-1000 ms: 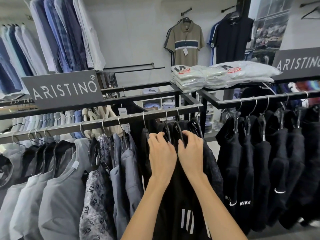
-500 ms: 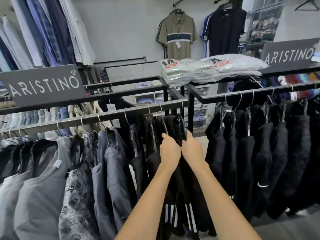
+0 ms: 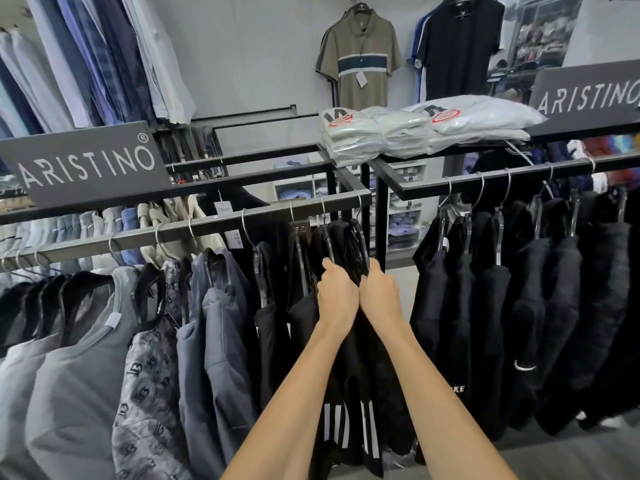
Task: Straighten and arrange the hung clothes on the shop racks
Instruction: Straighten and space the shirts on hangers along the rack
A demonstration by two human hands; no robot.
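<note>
Hung clothes (image 3: 214, 341) crowd the left rack (image 3: 138, 237): grey T-shirts (image 3: 79, 375), a patterned shirt, slate jackets, then black pieces at its right end. The right rack (image 3: 485, 178) carries black Nike garments (image 3: 519, 306). Bagged folded shirts (image 3: 415, 129) lie stacked on top where the racks meet. A black white-striped garment (image 3: 349, 375) hangs by the left rack's corner post, with a narrow gap beyond. The left hand (image 3: 337, 299) and right hand (image 3: 381, 296) touch each other, fingers curled into the garment's top, gripping it just under its hanger.
</note>
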